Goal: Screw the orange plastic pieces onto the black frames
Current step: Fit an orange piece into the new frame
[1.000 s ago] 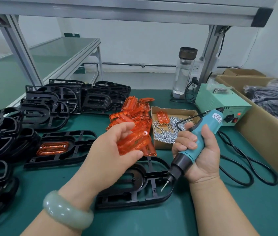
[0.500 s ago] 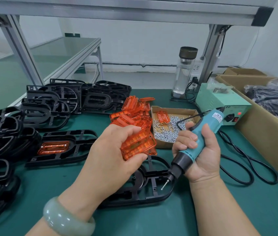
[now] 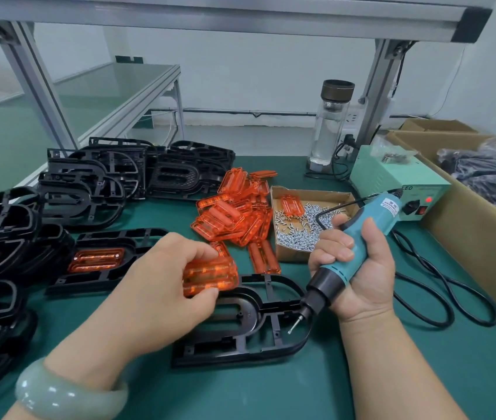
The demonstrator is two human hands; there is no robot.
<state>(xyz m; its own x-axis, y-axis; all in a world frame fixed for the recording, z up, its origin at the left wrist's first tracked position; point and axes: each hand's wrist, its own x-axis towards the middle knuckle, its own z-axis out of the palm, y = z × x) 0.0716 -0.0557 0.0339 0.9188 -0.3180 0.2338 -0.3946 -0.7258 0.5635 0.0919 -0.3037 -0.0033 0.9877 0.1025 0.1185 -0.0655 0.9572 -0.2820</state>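
Gripping orange piece [image 3: 210, 275], left hand [image 3: 161, 292] over frame [image 3: 249, 331]; right hand [image 3: 359, 274] grasps driver [image 3: 352, 256]; screw box [image 3: 307, 219] at 12 o'clock.

Factory assembly bench [image 3: 422, 374]: stacked black frames [image 3: 89, 183], screw box [image 3: 304, 225]

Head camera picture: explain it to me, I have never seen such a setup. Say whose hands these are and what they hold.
No machine here: a person works bare-handed, and the picture comes from a camera worn on their head, looking down at a green workbench. The left hand holds a translucent orange plastic piece by an empty black plastic frame. The right hand grips a teal electric screwdriver, bit down. Behind lie a pile of orange pieces, a cardboard box of silver screws and stacks of black frames.
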